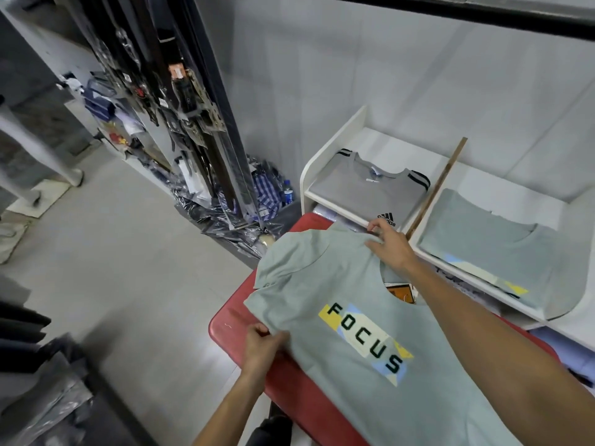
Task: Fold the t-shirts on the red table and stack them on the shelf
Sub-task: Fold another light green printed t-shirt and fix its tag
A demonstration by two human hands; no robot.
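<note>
A pale grey-green t-shirt (325,284) printed with FOCUS lies face up on the red table (231,326). My left hand (262,346) pinches the shirt's left side edge near the armpit. My right hand (391,244) grips the fabric at the shoulder, just left of the collar. The left sleeve lies folded over the shoulder. On the white shelf (331,146) beyond the table lie a folded grey t-shirt with black stripes (363,191) and, to its right, a folded grey-green t-shirt (489,249).
A wooden stick (441,181) leans between the two shelf sections. A rack of hanging belts (190,101) stands at the left, with bagged clothes (260,194) heaped on the floor at its foot. Dark garments lie at the lower left.
</note>
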